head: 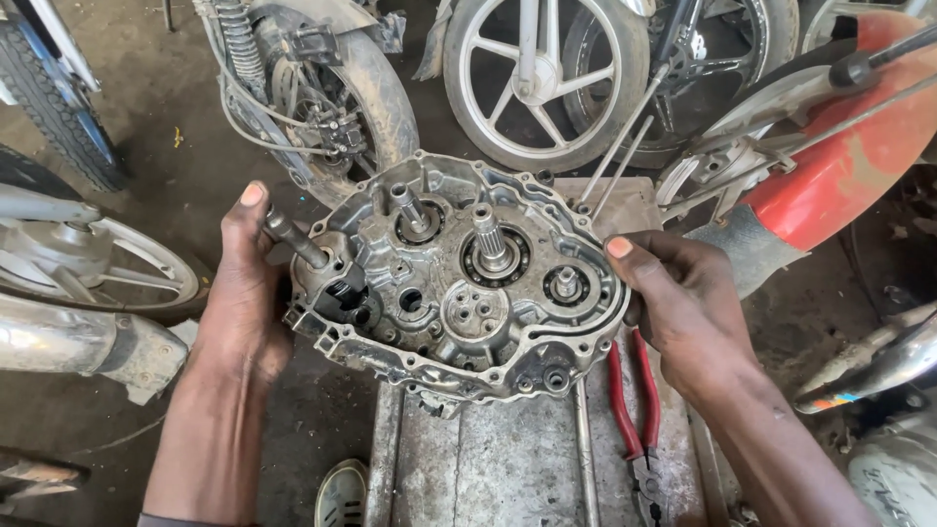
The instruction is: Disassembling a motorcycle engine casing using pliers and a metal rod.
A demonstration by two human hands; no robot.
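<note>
A motorcycle repair workshop: spoked and alloy wheels [532,73] and a red fuel tank [849,161] crowd the oil-stained floor [146,127], with red-handled pliers [634,410] on a grimy metal desk [498,459].

Red-handled pliers [634,415] lie on the grey metal desk [508,468], just below the right grip. A spoked motorcycle wheel [537,73] stands beyond both grips; a red fuel tank [859,156] lies right of the right grip, a chrome exhaust pipe [78,342] left of the left grip.
</note>
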